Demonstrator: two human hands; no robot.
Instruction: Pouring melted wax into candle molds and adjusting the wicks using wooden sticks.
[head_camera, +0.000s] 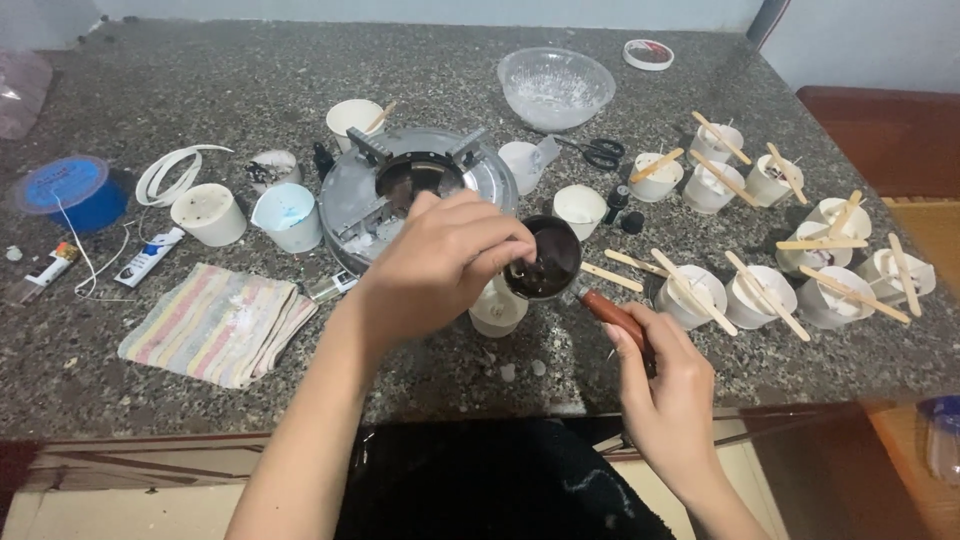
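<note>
Speckled granite counter (150, 380) spreads under the work. Nearest, at five o'clock, the right hand (665, 385) is clamped on the reddish handle of a small dark pot (545, 260), its long axis running up toward eleven o'clock. The left hand (440, 260), fingers pinched together at the pot's rim, possibly holds a wick. A white cup (497, 312) sits just below. Beyond, a round metal burner (420, 190).

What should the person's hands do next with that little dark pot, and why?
Probably tip the small dark pot a little further by its wooden handle, held in the right hand. It sits tilted right above a white cup, and the left hand is at its rim, so it seems lined up for pouring.
</note>
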